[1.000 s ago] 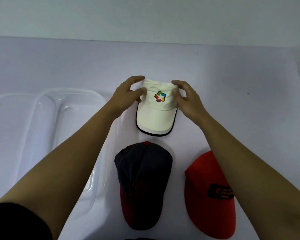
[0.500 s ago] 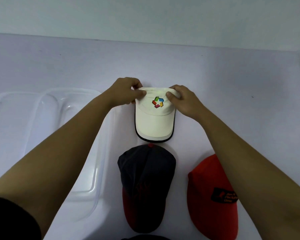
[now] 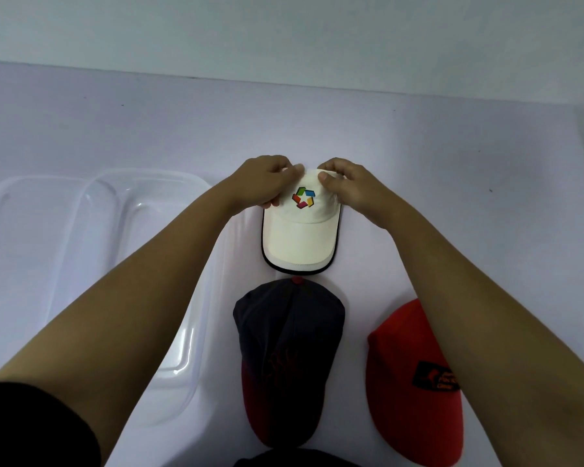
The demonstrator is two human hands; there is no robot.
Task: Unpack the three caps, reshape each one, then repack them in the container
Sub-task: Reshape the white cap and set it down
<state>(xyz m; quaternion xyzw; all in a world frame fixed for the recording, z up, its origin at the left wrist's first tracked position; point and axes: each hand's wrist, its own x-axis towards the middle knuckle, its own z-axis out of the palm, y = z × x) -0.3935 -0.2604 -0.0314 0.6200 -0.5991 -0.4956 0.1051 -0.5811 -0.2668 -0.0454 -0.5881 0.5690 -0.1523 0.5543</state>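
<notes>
A white cap (image 3: 299,241) with a coloured emblem and a black-edged brim lies on the table, brim toward me. My left hand (image 3: 265,183) pinches the crown's top left, and my right hand (image 3: 346,185) pinches its top right, the fingertips nearly meeting over the crown. Nearer to me lies a dark navy cap (image 3: 289,335) with a red brim. To its right rests a red cap (image 3: 415,385) with a black patch. The clear plastic container (image 3: 155,183) sits at the left, partly hidden by my left forearm.
A transparent lid (image 3: 21,210) lies beside the container at the far left. The white table (image 3: 452,183) runs back to a pale wall. A dark shape shows at the bottom edge, below the navy cap.
Both hands have moved inward and up along the white cap's crown, from its sides to its top. The cap has shifted slightly toward me.
</notes>
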